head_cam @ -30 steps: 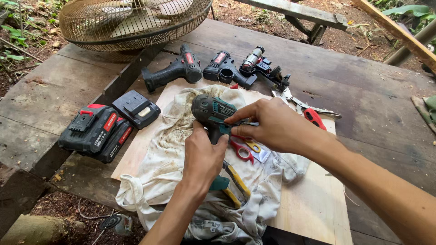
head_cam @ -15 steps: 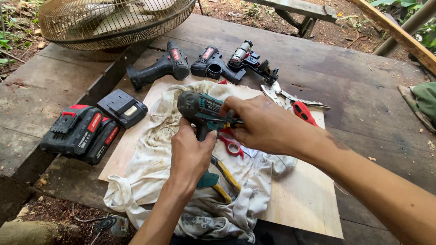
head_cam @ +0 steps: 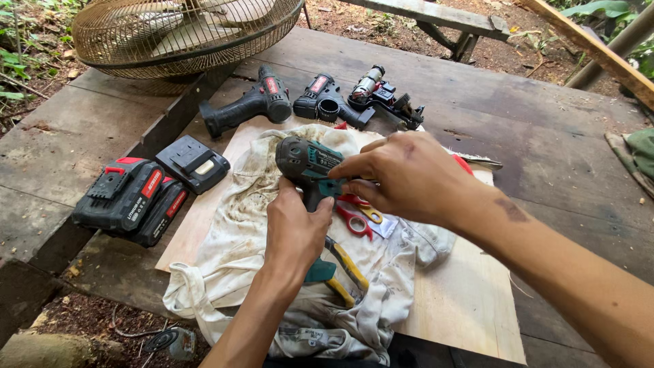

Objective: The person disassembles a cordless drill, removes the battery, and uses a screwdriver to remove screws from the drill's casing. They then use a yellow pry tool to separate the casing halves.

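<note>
Teal drill [head_cam: 306, 163], nose seemingly left, both hands gripping

2 bare forearms are seen, with no sleeves, gloves, rings or watch worn. The left hand [head_cam: 296, 228] is entered from 6 o'clock, the right hand [head_cam: 409, 177] from 4 o'clock. A dark smudge is seen at the right wrist, and a small reddish mark on the right knuckles.

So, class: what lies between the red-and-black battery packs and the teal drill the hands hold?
In the head view, bare plywood board and stained white cloth.
</note>
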